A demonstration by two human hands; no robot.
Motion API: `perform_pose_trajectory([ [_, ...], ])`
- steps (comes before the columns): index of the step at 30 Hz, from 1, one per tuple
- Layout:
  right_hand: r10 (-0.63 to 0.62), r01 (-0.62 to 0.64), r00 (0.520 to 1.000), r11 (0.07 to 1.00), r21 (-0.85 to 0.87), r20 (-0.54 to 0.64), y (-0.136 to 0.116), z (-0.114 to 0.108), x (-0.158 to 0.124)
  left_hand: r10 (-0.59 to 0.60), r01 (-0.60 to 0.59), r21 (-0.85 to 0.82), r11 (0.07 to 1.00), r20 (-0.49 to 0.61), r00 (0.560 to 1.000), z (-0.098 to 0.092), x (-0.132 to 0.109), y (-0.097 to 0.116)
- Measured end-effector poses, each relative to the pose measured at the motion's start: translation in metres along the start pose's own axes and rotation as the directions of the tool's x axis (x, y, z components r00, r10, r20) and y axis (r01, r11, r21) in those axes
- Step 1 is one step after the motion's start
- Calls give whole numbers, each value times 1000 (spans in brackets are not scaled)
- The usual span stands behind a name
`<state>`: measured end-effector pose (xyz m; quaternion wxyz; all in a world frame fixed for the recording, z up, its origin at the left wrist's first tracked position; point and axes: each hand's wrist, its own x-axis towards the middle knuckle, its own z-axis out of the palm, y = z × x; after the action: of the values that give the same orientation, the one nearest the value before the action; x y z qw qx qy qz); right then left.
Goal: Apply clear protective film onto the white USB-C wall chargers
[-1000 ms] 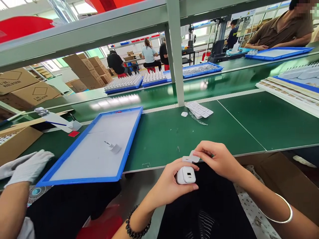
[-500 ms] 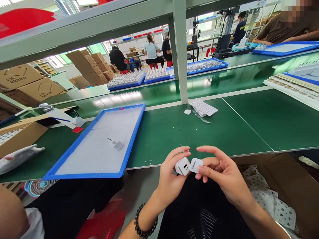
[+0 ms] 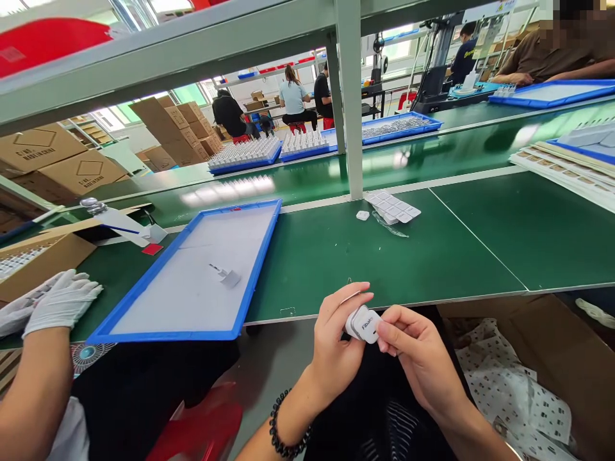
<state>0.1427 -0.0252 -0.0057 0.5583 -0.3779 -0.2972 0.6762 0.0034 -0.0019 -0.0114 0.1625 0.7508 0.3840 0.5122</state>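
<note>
My left hand (image 3: 336,346) grips a small white charger body (image 3: 356,322) just below the table's front edge. My right hand (image 3: 416,352) presses a white cover piece with printed lettering (image 3: 369,325) against the charger's face, thumb on top. Both hands hover over my dark lap. A sheet of several white cover pieces (image 3: 391,207) lies on the green table (image 3: 336,256) beyond my hands, with one loose white piece (image 3: 362,216) beside it.
A blue-rimmed white tray (image 3: 250,275) at left holds one charger (image 3: 227,276). A co-worker's white-gloved hand (image 3: 60,301) rests left of it, near a cardboard box (image 3: 43,256). A grey post (image 3: 353,128) stands at the back. An open carton (image 3: 528,384) sits at my right.
My right hand has brought the lettered cover piece onto the charger in my left hand. The co-worker's gloved hand has come back to the table edge at left.
</note>
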Motion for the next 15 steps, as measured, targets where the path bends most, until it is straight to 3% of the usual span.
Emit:
perform_pose_trajectory([
  [15, 6, -6, 1000, 999, 35, 2, -1, 4, -1, 57, -58, 50, 997, 6, 998, 0, 0, 0],
])
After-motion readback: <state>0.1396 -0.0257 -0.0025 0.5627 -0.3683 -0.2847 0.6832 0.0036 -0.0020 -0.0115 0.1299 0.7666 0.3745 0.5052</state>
